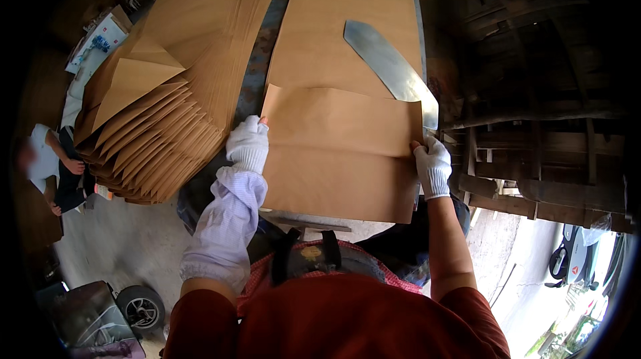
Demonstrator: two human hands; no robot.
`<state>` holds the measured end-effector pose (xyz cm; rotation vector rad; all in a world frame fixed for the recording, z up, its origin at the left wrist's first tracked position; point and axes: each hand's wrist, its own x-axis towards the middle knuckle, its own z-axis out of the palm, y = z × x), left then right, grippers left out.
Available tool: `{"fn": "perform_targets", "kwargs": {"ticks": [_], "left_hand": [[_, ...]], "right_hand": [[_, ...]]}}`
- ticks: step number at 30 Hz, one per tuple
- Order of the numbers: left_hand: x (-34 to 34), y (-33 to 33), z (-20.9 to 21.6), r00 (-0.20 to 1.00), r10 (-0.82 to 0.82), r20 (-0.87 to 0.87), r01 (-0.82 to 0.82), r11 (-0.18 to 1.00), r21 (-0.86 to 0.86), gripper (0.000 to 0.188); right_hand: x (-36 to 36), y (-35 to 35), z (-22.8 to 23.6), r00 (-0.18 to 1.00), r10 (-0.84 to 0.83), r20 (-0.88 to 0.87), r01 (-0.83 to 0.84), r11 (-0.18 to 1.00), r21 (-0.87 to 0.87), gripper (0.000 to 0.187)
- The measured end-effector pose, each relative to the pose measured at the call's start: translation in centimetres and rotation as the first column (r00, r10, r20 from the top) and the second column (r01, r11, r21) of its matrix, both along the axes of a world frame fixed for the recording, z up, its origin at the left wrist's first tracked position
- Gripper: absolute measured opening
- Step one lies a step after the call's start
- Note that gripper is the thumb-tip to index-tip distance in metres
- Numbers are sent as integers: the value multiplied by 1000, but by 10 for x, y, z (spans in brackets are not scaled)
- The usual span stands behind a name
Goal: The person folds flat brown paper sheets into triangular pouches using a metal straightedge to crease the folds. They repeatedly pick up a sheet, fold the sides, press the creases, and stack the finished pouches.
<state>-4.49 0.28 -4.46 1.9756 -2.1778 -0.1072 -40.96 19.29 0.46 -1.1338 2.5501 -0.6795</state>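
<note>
Nearest, at the bottom, is the wearer's red shirt [354, 319]; 2 forearms reach up from it, the left in a pale sleeve [224, 225], the right bare. Both hands wear white knit gloves that leave fingertips bare. They are well apart: the left hand [248, 142] is closed on the left edge of a brown paper [340, 178], and the right hand [433, 165] pinches its right edge, thumb on top. Fingers beneath are hidden.

Handling it well probably calls for an even, light pull from the 2 sides, level edges and no hard squeeze, since paper this size would likely buckle or crease askew.

The paper lies in front of the wearer, its lower edge overhanging the near end of the table [267, 42]. It looks plain, matt and stiff, roughly rectangular, with a soft line across its middle and a slightly wavy far edge. Whether it is a loose sheet or a folded-up flap, I cannot tell.

Beyond, more brown paper [320, 32] lies flat, bearing a silver metal plate [387, 58] with an angled tip, partly covered by the held paper. To the left, a big stack [200, 18] fans out in many layers. Past it, at far left, is another person [45, 155].
</note>
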Motion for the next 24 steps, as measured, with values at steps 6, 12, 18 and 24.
{"fn": "perform_targets", "kwargs": {"ticks": [6, 12, 18, 24], "left_hand": [[-11, -4, 11, 1000, -16, 11, 16, 1000, 10, 40], [-14, -6, 25, 999, 39, 31, -43, 989, 140, 39], [-17, -11, 33, 1000, 26, 4, -26, 972, 232, 40], [-38, -12, 87, 936, -164, 312, 105, 975, 196, 55]], "right_hand": [[12, 12, -20, 918, 40, -395, -42, 999, 5, 22], [17, 7, -20, 888, 62, -456, -78, 997, -16, 38], [30, -24, 0, 536, 484, -691, -622, 780, 64, 63], [46, -46, 9, 629, 606, -487, -652, 752, 93, 75]]}}
